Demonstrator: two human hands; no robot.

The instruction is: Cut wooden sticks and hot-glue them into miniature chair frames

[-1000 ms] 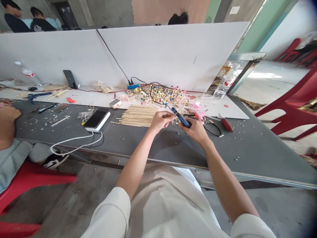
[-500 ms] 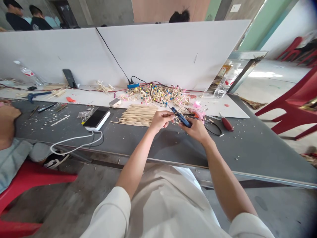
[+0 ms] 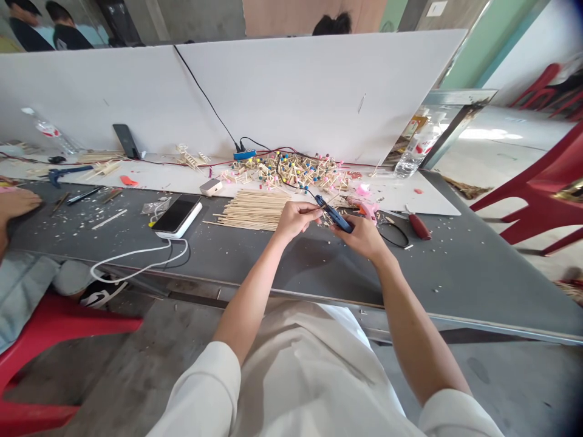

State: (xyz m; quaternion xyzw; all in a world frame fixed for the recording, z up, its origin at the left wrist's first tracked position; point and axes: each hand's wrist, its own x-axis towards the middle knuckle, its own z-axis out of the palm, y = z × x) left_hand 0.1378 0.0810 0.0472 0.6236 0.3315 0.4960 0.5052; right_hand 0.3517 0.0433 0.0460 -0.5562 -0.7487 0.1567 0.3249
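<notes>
My right hand (image 3: 364, 235) is closed around blue-handled pliers (image 3: 339, 220), whose head points up and left. Close to that head, my left hand (image 3: 296, 220) pinches a thin wooden stick (image 3: 333, 198). The stick appears to lie at the jaws, but whether they are closed on it cannot be made out. A row of long wooden sticks (image 3: 252, 209) lies on the table beside my left hand. Behind both hands spreads a heap of short sticks with coloured balls (image 3: 300, 171). A pink glue gun (image 3: 370, 211) rests just beyond my right hand.
To the right lies a red-handled tool (image 3: 419, 227) near a black cable loop (image 3: 395, 235). A phone on a white block (image 3: 178, 216) with a white cable stands at left. A white board (image 3: 291, 97) rises behind the table. Another person's hand (image 3: 20, 203) is at far left.
My hands, the pliers and the stick hold nearly the same position. The view has shifted slightly. At far left the other person's hand has moved a little.
</notes>
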